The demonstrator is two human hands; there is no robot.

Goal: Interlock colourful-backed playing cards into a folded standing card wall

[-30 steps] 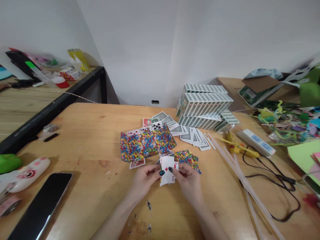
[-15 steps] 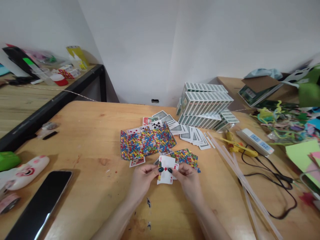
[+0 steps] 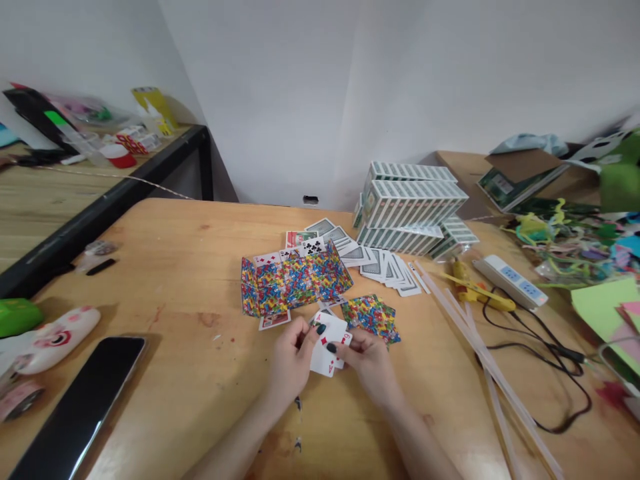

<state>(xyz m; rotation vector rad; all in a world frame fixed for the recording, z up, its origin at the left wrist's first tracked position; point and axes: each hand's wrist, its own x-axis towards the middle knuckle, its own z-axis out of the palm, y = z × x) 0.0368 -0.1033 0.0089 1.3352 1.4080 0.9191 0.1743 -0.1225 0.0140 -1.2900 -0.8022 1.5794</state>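
Observation:
Between my two hands are a few playing cards [image 3: 326,360], with the ace of diamonds in front and a red six partly showing behind it. My left hand [image 3: 294,353] pinches their left edge, thumb on the face. On the right edge, my right hand [image 3: 373,363] is closed the same way. Just beyond stands a folded structure of cards [image 3: 300,280] covered in colourful patterned paper, with card faces showing along its back. A flat piece of the same patterned paper [image 3: 370,319] lies beside my right hand. Behind are spread face-down cards [image 3: 387,270].
Stacked striped card boxes [image 3: 415,203] stand at the back right. To the right lie a yellow glue gun [image 3: 467,287], clear glue sticks [image 3: 480,347], a power strip [image 3: 515,280] and black cable. A phone [image 3: 83,407] lies at the left.
The held cards have tilted clockwise and shifted slightly left and down. My left hand has turned more upright against their edge; my right hand keeps its pinch.

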